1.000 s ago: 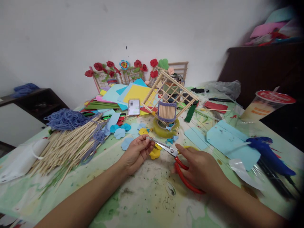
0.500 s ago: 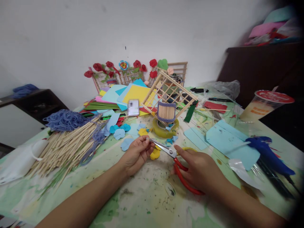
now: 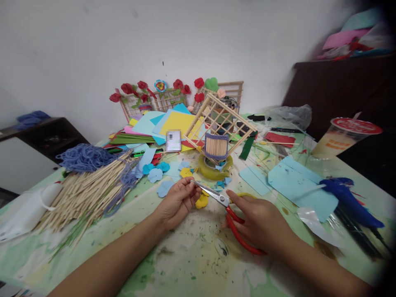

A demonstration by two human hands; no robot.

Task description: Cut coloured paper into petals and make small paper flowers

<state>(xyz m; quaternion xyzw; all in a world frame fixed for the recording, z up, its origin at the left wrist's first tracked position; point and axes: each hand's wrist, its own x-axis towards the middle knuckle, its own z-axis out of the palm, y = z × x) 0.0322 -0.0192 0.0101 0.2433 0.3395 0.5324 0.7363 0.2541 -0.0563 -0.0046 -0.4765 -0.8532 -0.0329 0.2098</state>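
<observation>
Currently the scissors (image 3: 222, 199) lie near the middle of the frame, blades slanting toward the upper left, red handles in the grip of the right hand (image 3: 262, 222), whose fingers are curled through and around them. The left hand (image 3: 179, 200) has its fingers pinched together at the blade tips; whatever may be between them is too small to tell. Yellow paper flowers (image 3: 202, 201) sit just behind this meeting point, partly covered by the blades and fingers, with blue flowers (image 3: 155, 175) to their left. Above, in the centre, a roll of tape (image 3: 202, 168) with paper scraps on it takes up the nearest space, and a wooden frame (image 3: 234, 112) stands tilted on a corner over it, blocking part of what is behind. Coloured sheets (image 3: 179, 123) spread farther back, below red flowers (image 3: 127, 88) along the wall. At the left of the counter (image 3: 192, 264), purple yarn (image 3: 85, 156) rests against a heap of sticks (image 3: 89, 187). Toward the right edge, blue paper (image 3: 303, 185) lies beside a blue glue gun (image 3: 352, 202), with a lidded cup (image 3: 331, 144) above them.
</observation>
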